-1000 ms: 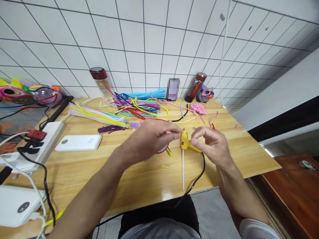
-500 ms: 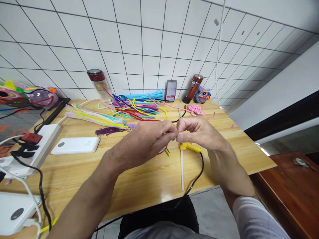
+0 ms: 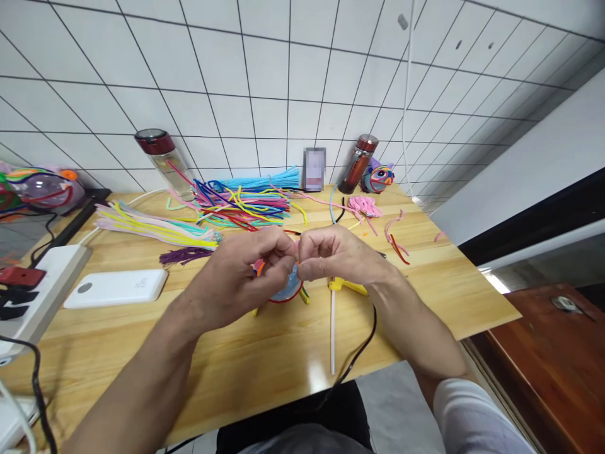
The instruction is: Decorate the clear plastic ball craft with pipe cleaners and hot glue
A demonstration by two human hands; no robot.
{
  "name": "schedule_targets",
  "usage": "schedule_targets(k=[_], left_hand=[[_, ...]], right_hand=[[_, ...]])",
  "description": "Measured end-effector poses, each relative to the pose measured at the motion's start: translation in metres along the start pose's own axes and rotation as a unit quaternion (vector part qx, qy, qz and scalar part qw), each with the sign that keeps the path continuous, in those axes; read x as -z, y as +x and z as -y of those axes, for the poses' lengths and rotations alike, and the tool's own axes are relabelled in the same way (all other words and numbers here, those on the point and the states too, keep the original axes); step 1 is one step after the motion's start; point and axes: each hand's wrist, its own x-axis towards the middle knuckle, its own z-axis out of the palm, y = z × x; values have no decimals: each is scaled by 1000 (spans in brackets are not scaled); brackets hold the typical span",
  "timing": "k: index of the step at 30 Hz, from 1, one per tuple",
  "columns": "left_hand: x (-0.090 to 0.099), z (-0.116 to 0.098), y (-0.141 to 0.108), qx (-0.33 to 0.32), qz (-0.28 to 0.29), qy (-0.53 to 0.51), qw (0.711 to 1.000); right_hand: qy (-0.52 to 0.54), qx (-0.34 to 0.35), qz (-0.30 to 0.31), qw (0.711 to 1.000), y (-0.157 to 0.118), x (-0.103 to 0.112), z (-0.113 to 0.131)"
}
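My left hand is closed in a pinch, with its fingertips against those of my right hand, also pinched. What they hold between them is too small to make out. Below and partly behind my fingers is a round, clear bluish object with a red rim and yellow-green bits at its lower edge. A yellow glue gun with a white glue stick lies beside it, under my right hand.
Behind my hands lie colorful pipe cleaners, more at the left and a pink coil. Two bottles, a phone and a decorated ball stand near the wall. A white power bank lies left.
The view has shifted, and both pinched hands appear farther left in it. More of the round bluish object and the red and pink pieces at the right now shows.
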Motion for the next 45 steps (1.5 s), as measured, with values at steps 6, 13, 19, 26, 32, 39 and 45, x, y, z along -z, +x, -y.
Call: schedule_targets(k=[6,13,19,26,32,39,45], left_hand=[[12,18,0,56,-30,-29,998],[19,27,0,69,-60,-9,996],[9,12,-2,-23,-4,6,1000],[20,8,-7,-64,62,23,996],[26,9,-7,-47,83,28,995],[24,13,-4,-42,74,58,995],[26,12,-5,-25,116,35,992]], right_hand=[[60,5,-15,998,5,5,-5],[76,-29,-52,995,0,3,-5],[75,-29,-13,997,5,-6,-10],[80,-24,11,996,4,-8,-13],[100,12,7,995,6,-7,-26],[72,-11,-9,997,10,-1,-36],[79,-27,17,996,7,0,-38]])
